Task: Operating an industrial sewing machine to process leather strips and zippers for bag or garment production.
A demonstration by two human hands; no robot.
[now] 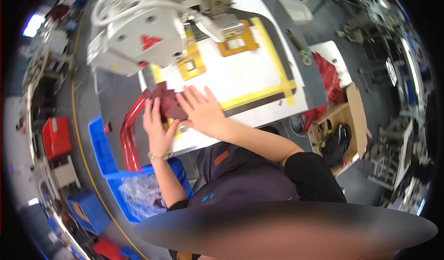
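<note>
My left hand (156, 126) lies palm down with its fingers stretched out, touching the left side of a dark red fabric piece (169, 102). From the right, my right hand (205, 114) rests flat on the same piece with fingers spread. The fabric's lower part is partly hidden by the hands. Beside my left hand, a long glossy red strip (127, 137) curves down over the table's left part. Just beyond the hands stands a white industrial sewing machine (138, 38), with yellow clamp plates (238, 45) on a white sheet (245, 79).
Yellow tape (259, 96) edges the sheet. Scissors (305, 56) lie at the table's right. An open cardboard box (356, 121) and red material (326, 77) are at right. Blue bins (111, 177) stand at lower left, one with clear plastic bags (141, 195).
</note>
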